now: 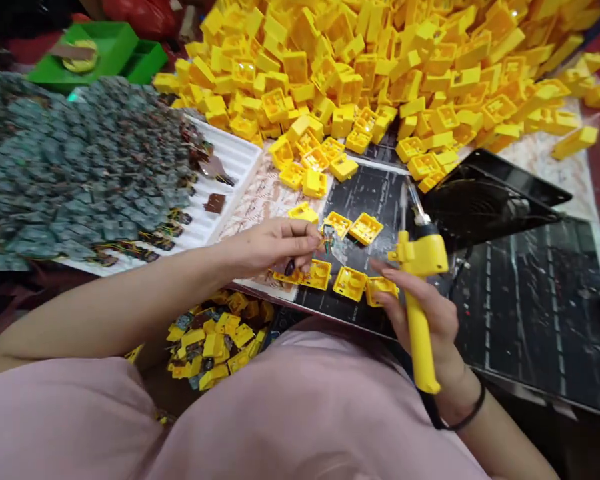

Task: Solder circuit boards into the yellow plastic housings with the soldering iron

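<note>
My left hand (280,245) pinches thin coloured wires of a small wired circuit board (329,241) between thumb and fingertips. A small dark part (290,267) hangs below those fingers. In my right hand (430,303) is a yellow soldering gun (420,320), gripped by its handle, its metal tip pointing away from me. Open yellow plastic cases lie around both hands: one case (367,229) behind, another case (349,284) in front, and a third case (381,291) beside my right fingertips. What the tip touches, if anything, is unclear.
A large heap of yellow cases (330,80) covers the back. Left stands a white ribbed tray (240,167) piled with wrapped wired parts (90,153). A black fan-like panel (490,193) leans at right. Below the table edge sits a pile of yellow cases (215,347). Green bins (110,50) stand behind.
</note>
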`<act>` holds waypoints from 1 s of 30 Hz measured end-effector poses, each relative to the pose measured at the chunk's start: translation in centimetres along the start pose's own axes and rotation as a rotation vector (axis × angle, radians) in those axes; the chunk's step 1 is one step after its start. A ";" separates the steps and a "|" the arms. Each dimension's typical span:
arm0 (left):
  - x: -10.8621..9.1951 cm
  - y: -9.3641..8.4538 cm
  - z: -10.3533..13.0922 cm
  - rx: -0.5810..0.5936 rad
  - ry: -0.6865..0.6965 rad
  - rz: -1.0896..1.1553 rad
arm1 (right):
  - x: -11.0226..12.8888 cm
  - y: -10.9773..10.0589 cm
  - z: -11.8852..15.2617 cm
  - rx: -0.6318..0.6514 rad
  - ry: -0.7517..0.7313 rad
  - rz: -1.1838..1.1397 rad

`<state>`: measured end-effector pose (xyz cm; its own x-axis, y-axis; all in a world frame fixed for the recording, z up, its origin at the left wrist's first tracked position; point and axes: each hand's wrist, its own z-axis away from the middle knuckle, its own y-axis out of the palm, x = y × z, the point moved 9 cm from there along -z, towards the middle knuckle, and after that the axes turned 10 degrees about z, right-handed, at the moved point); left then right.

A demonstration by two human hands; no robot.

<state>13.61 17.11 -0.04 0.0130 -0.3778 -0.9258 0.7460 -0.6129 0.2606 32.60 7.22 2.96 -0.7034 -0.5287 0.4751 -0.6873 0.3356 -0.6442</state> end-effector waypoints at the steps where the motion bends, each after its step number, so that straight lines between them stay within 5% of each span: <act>1: 0.9 1.3 0.1 0.028 -0.009 0.061 | 0.4 0.2 -0.2 -0.002 -0.002 -0.033; 6: 4.4 4.7 0.4 0.064 -0.119 0.270 | 0.9 -0.6 -0.6 -0.124 -0.069 0.021; 12: 5.6 4.8 0.3 -0.066 -0.200 0.522 | 2.8 -2.2 -0.6 -0.162 -0.372 0.295; 17: 5.3 4.3 0.2 -0.187 -0.181 0.599 | 3.1 -3.7 0.2 -0.201 -0.341 0.188; 21: 3.6 2.2 0.3 -0.305 0.000 0.575 | 2.1 -6.1 0.6 -0.329 -0.208 0.109; 26: 1.5 0.2 0.6 -0.291 0.048 0.406 | 0.6 -8.0 1.2 -0.361 -0.172 0.312; 30: 1.5 0.7 0.8 -0.223 -0.025 0.387 | -1.3 -7.7 2.1 -0.298 -0.234 0.529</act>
<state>13.62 15.61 -1.01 0.3053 -0.5682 -0.7642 0.8149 -0.2593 0.5184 39.21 3.73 6.07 -0.9259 -0.3769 -0.0256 -0.3029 0.7813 -0.5457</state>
